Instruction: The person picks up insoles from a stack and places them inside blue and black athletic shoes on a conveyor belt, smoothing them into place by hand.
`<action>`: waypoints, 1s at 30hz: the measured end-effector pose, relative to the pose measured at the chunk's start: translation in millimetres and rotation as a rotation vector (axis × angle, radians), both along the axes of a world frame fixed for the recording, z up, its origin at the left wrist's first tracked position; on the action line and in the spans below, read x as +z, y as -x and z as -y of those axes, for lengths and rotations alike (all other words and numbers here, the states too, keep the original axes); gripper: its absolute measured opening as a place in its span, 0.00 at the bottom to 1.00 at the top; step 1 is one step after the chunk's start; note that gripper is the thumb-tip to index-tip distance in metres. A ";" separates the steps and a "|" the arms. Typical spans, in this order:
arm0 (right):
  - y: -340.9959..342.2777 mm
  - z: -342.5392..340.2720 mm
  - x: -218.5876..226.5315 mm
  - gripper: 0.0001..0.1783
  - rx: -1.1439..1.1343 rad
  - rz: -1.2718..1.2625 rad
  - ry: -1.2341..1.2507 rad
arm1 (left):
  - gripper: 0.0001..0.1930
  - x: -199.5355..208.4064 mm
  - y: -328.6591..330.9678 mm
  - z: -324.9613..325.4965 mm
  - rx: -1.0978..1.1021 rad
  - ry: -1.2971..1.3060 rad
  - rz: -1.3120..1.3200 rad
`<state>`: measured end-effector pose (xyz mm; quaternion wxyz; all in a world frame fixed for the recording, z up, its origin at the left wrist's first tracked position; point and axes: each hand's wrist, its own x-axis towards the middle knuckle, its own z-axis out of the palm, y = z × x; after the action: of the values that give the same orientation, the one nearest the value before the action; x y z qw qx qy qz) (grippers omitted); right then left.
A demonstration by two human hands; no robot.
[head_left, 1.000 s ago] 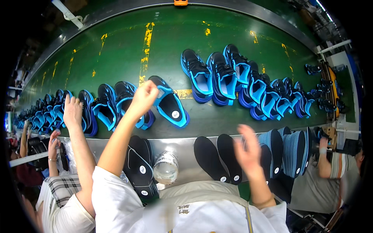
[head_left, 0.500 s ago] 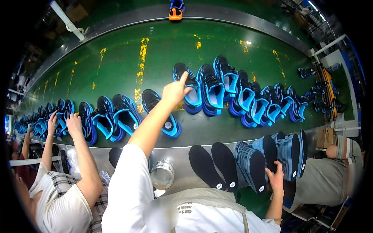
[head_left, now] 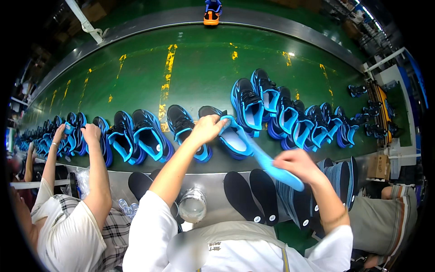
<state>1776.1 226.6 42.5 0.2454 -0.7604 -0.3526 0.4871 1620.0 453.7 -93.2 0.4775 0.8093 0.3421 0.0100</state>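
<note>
My left hand [head_left: 209, 130] is closed on the collar of a black shoe with bright blue lining [head_left: 236, 144], which sits tilted near the belt's front edge. My right hand [head_left: 297, 164] grips a light blue insole [head_left: 265, 158], smeared by motion. Its far end reaches the shoe's opening; whether it is inside, I cannot tell. To the right, more black-and-blue shoes [head_left: 248, 106] stand in a row. Beneath my right forearm lie stacked insoles [head_left: 292, 199], partly hidden. Two black insoles [head_left: 242, 192] lie flat on the metal ledge beside them.
A green belt [head_left: 136, 86] with worn yellow marks runs across. Another person's hands [head_left: 91, 133] work at shoes on the left. A clear jar [head_left: 192, 206] stands on the ledge by my left arm. One orange-heeled shoe [head_left: 211, 17] is on the far rail. Someone sits at right.
My right hand has lifted an insole from the stack and brought it up to the shoe. My left hand has pulled that shoe nearer and turned it.
</note>
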 end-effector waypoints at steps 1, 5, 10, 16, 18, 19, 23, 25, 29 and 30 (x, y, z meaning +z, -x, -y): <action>1.8 -18.6 -17.0 0.12 0.078 0.016 0.024 | 0.22 -2.2 -0.1 1.9 0.003 0.015 0.023; 23.1 -83.6 -68.7 0.10 0.366 0.274 0.056 | 0.21 -6.8 8.8 -2.7 0.006 0.031 0.043; 60.7 -88.5 -122.8 0.04 0.627 0.759 -0.231 | 0.18 -9.1 7.9 -6.6 -0.111 0.034 0.136; 61.0 -77.4 -106.4 0.06 0.647 0.773 -0.130 | 0.17 -13.0 15.9 0.5 -0.096 -0.033 0.194; 53.9 -77.4 -107.7 0.06 0.605 0.711 -0.063 | 0.17 -16.2 12.7 1.3 -0.104 -0.037 0.169; 56.4 -80.7 -112.0 0.06 0.591 0.736 -0.072 | 0.17 -17.8 12.7 1.2 -0.119 -0.042 0.144; 54.1 -90.4 -141.6 0.08 0.555 0.881 -0.195 | 0.18 -14.1 7.7 2.2 -0.145 -0.061 0.151; 52.5 -79.7 -134.0 0.10 0.534 0.890 -0.222 | 0.18 -12.7 9.2 6.0 -0.115 -0.068 0.169; 54.2 -82.7 -100.5 0.15 0.556 0.843 -0.008 | 0.18 -13.0 6.5 21.7 0.075 -0.026 0.135; 51.1 -86.6 -98.7 0.16 0.586 0.743 0.187 | 0.18 -18.0 -0.1 28.6 0.106 -0.071 0.212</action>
<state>1725.0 313.2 -56.2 -0.1141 -0.7703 -0.5706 0.2608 1620.1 425.2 -111.2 0.4807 0.8010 0.3313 0.1327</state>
